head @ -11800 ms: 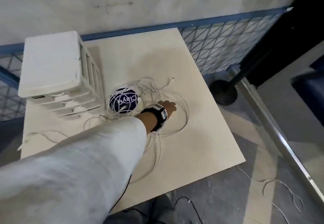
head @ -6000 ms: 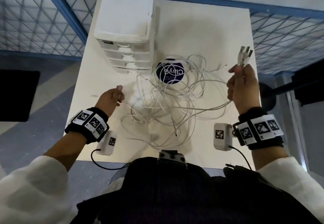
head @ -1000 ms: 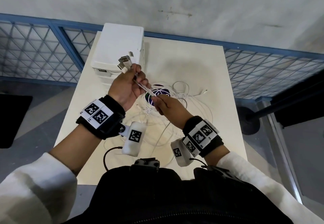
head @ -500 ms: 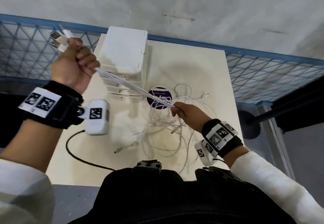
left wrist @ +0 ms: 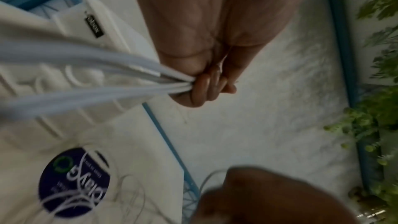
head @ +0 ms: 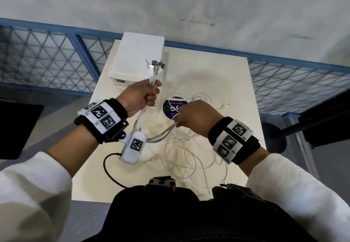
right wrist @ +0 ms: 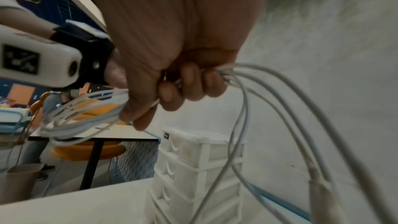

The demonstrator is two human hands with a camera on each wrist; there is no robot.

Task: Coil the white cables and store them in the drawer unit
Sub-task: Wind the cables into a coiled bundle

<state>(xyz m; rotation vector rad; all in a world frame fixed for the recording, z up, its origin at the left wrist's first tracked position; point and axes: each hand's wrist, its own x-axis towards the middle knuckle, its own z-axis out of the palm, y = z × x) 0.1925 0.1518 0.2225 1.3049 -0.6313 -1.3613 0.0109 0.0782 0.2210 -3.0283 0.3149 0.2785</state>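
Left hand [head: 141,97]: fist closed round the bundled white cables [head: 154,75], plug ends sticking up above the fist. Right hand [head: 193,117]: fingers curled round the same bundle lower down; right wrist view alone shows the strands passing through its fingers [right wrist: 189,83]. Loose cable loops lie at the desk [head: 217,75] near edge. Drawer unit [head: 138,58]: far left corner, small black label unreadable. Round sticker [head: 173,109]: writing partly legible, "Clayc".

Head view looks steeply down; wrist views close-up; all share drawer unit [head: 139,58]
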